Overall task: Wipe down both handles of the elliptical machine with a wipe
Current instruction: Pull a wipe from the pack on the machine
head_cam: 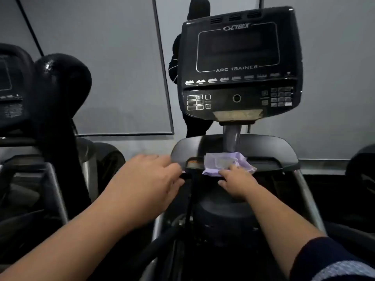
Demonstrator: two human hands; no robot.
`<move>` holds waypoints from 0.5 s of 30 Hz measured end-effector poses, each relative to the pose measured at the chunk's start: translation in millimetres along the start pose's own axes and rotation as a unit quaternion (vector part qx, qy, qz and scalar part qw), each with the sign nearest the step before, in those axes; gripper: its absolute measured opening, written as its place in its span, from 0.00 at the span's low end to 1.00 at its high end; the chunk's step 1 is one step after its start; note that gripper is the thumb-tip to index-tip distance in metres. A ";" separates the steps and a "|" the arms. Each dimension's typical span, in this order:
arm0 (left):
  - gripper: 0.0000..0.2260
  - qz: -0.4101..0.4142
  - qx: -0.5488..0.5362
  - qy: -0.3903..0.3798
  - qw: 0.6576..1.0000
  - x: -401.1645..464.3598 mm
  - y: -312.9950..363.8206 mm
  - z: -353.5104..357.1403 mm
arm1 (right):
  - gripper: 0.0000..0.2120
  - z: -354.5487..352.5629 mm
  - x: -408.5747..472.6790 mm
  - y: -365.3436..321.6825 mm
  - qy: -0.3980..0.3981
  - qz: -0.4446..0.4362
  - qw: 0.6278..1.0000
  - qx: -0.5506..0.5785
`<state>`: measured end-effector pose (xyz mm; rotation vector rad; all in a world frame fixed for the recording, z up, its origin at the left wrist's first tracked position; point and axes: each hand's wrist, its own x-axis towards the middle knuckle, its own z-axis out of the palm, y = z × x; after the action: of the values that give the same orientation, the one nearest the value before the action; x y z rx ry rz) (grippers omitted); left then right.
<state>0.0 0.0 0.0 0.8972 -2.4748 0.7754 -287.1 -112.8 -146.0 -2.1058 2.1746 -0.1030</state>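
A pale purple wipe lies crumpled on the grey tray under the black console of the elliptical machine. My right hand rests with its fingertips on the wipe's near edge. Just left of the tray hovers my left hand, fingers spread and holding nothing. A thick black left handle rises at the left. A grey bar slopes down on the right; the right handle's grip is hard to make out.
A second machine's console stands at the far left. Behind the console a dark reflection of a person shows in the grey window wall. The machine's dark housing sits below the tray between my arms.
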 end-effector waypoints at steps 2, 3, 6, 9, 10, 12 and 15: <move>0.11 -0.006 0.002 0.006 1.000 7.1 -1.5 10.2 | 0.22 5.7 16.5 4.7 0.006 0.003 1.000 -0.005; 0.11 -0.009 -0.002 0.008 1.000 10.2 -1.8 14.6 | 0.22 8.3 24.0 5.2 0.008 0.004 1.000 -0.011; 0.12 -0.013 -0.004 -0.011 1.000 19.6 -1.6 25.4 | 0.22 12.8 41.5 3.1 0.011 0.014 0.999 -0.027; 0.12 -0.005 -0.001 -0.008 1.000 29.6 1.1 28.8 | 0.22 17.6 50.7 4.5 0.029 0.036 0.998 -0.039; 0.12 -0.004 0.001 -0.006 1.000 34.0 1.5 29.4 | 0.22 17.7 52.3 5.5 0.034 0.044 0.997 -0.047; 0.12 -0.005 0.000 -0.008 1.000 40.8 1.5 29.0 | 0.19 17.1 54.0 6.6 0.046 0.055 0.996 -0.059; 0.12 -0.008 0.000 -0.008 1.000 44.2 4.3 27.9 | 0.15 15.1 62.1 15.1 0.075 0.066 0.994 -0.037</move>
<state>-39.4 -34.7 0.3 0.9263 -2.4783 0.7654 -302.0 -173.9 -165.0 -2.0450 2.4343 -0.1784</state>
